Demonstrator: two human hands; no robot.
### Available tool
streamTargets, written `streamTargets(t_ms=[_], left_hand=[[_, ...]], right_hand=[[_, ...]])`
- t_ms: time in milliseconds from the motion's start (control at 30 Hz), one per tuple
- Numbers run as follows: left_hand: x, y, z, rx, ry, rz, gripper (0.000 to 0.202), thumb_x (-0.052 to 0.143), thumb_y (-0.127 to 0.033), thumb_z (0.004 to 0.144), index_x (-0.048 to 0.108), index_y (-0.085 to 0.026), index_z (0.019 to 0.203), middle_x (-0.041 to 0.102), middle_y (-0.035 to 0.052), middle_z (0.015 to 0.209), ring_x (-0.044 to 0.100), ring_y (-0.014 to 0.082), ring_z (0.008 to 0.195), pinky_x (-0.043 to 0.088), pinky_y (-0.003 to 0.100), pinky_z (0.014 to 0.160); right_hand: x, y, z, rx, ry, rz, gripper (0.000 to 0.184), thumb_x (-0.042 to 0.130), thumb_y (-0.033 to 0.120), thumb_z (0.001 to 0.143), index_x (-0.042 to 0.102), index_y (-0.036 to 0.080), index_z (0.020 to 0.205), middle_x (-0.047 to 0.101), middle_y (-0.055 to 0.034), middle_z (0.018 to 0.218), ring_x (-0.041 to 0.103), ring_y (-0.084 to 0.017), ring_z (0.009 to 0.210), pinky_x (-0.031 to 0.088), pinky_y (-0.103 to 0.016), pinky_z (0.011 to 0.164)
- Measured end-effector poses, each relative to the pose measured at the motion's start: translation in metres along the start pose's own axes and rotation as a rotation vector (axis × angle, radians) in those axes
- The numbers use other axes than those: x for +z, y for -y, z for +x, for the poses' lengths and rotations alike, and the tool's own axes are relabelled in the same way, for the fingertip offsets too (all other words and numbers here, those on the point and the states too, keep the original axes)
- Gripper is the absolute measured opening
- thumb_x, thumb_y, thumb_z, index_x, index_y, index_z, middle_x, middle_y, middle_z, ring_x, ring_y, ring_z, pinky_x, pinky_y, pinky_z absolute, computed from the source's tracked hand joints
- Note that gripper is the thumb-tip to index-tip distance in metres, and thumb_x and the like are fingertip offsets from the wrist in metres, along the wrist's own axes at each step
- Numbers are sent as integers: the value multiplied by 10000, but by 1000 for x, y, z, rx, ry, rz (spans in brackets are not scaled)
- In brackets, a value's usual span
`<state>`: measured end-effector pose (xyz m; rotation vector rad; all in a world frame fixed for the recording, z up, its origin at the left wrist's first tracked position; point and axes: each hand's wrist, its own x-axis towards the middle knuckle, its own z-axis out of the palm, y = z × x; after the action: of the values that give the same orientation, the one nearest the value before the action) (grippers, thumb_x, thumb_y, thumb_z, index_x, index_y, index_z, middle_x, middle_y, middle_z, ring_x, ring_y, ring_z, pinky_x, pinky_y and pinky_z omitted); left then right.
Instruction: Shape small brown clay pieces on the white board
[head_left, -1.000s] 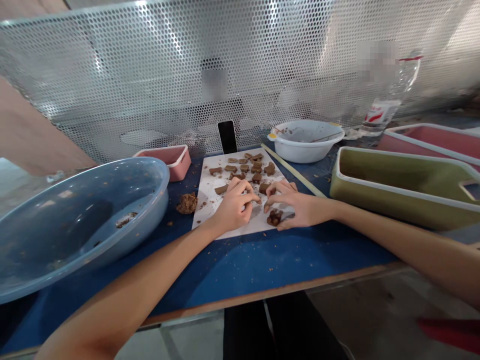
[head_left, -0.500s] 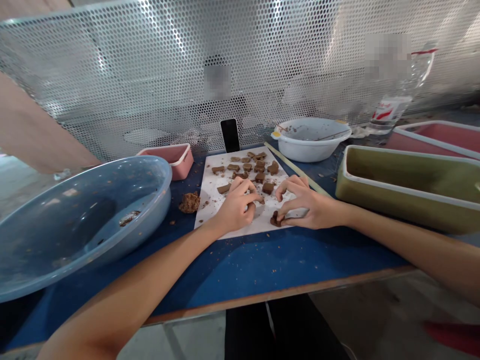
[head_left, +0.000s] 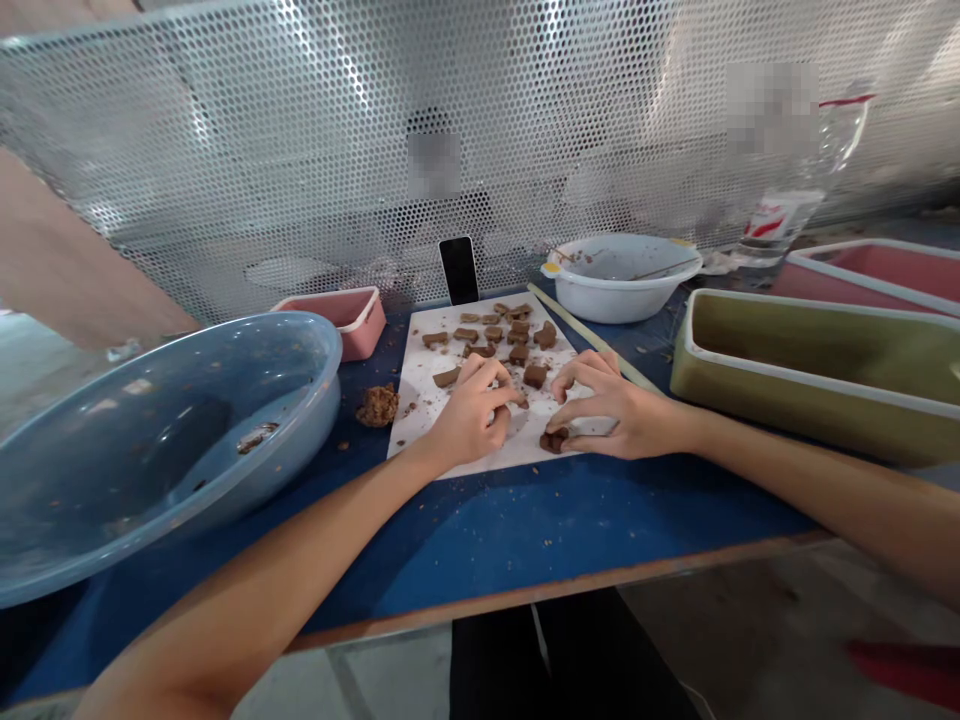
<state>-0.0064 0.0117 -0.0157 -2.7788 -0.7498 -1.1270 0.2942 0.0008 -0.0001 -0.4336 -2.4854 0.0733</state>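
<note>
A white sheet (head_left: 420, 425) lies on the blue table, with several small brown clay-like pieces (head_left: 517, 355) and loose crumbs on it. My right hand (head_left: 611, 410) rests over the sheet's near right part, its thumb and a finger pinching a small dark brown clay-like piece (head_left: 553, 440) that sits on the paper. Left of it, my left hand (head_left: 476, 410) is closed with curled fingers over the sheet's middle. Whatever its fingertips hold, if anything, is too small to name. A crumbly brown lump (head_left: 377, 406) lies just off the sheet's left edge.
At left stands a large blue basin (head_left: 300, 470); behind it, a pink box (head_left: 365, 330). A phone (head_left: 459, 270) leans on the perforated metal screen (head_left: 300, 150). A pale stick (head_left: 592, 338), white bowl (head_left: 622, 300), water bottle (head_left: 780, 220) and green trough (head_left: 787, 400) line the right.
The small brown piece under my right fingers has turned slightly and looks lower. My left hand holds nearly the same pose, and the other things stay put.
</note>
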Motion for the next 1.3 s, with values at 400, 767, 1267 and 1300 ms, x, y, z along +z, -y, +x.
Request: streamTargets(t_ms=[400, 767, 1267, 1300], left_hand=[[2, -58, 5, -255, 131, -97, 210, 933, -473, 969, 878, -284, 1041, 596, 88, 1131, 516, 311, 1128, 484, 510, 1083], [6, -57, 1, -206, 140, -57, 212, 839, -454, 1066, 859, -258, 985, 583, 97, 1110, 503, 307, 1103, 481, 505, 1027], [7, -58, 1, -241, 145, -35, 275, 887, -426, 1012, 772, -224, 1158, 646, 127, 1213, 540, 340, 1166, 510, 528, 1043], [7, -58, 1, -242, 142, -33, 281, 887, -432, 1010, 771, -224, 1159, 647, 126, 1212, 542, 339, 1163, 509, 525, 1041]], right_hand=[[-13, -7, -13, -95, -16, 95, 280, 616, 392, 1156, 873, 339, 1253, 615, -87, 1244, 533, -279, 1171, 335, -487, 1034], [-7, -6, -10, -123, 11, 136, 267, 629, 399, 1160, 869, 313, 1241, 631, -97, 1264, 532, -275, 1162, 339, -482, 1026], [-7, -5, -10, -116, 27, 114, 270, 624, 389, 1162, 856, 294, 1260, 631, -108, 1261, 529, -280, 1154, 346, -475, 1016], [-7, -5, -10, -117, 26, 114, 267, 625, 385, 1162, 858, 295, 1257, 632, -107, 1259, 530, -280, 1155, 349, -475, 1017]])
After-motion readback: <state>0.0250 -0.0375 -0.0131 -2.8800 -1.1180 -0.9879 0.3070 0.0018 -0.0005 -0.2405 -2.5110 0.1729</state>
